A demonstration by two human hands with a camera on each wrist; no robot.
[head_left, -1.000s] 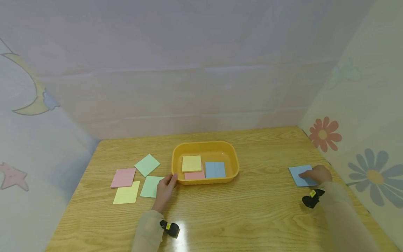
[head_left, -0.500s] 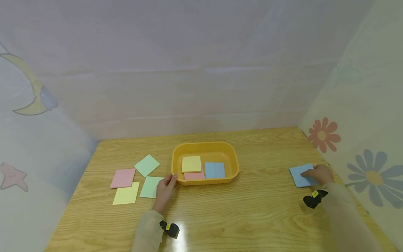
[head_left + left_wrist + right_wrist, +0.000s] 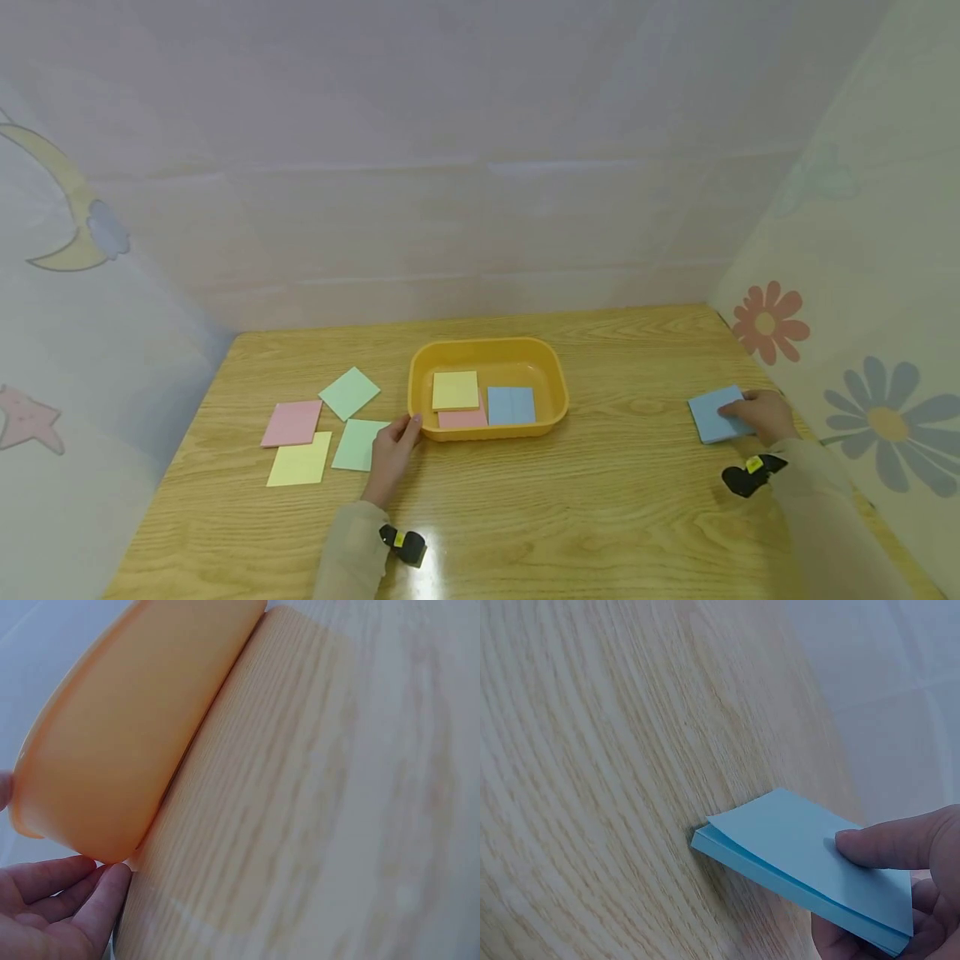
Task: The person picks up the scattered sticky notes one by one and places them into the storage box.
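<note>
My right hand (image 3: 763,415) pinches a blue sticky note pad (image 3: 714,414) at the table's right side. In the right wrist view the thumb (image 3: 885,844) presses on the pad's top, fingers curl beneath, and the top sheet lifts slightly along one edge. My left hand (image 3: 393,454) grips the front left corner of a yellow-orange plastic tray (image 3: 555,375), its thumb at the rim and fingers (image 3: 97,900) against the lower outside corner. Inside the tray lie a yellow pad (image 3: 455,390), partly covering a pink one (image 3: 462,418), and blue notes (image 3: 512,406) beside them.
Left of the tray lie a pink pad (image 3: 292,423) overlapping a yellow note (image 3: 300,460), a green note (image 3: 349,393) and another green note (image 3: 357,445) beside the left hand. Printed cloth walls (image 3: 480,233) enclose the wooden table (image 3: 585,508) at back and sides.
My right hand has tilted the blue pad, turning it slightly and raising it a little at the near side. The left hand and tray have stayed put.
</note>
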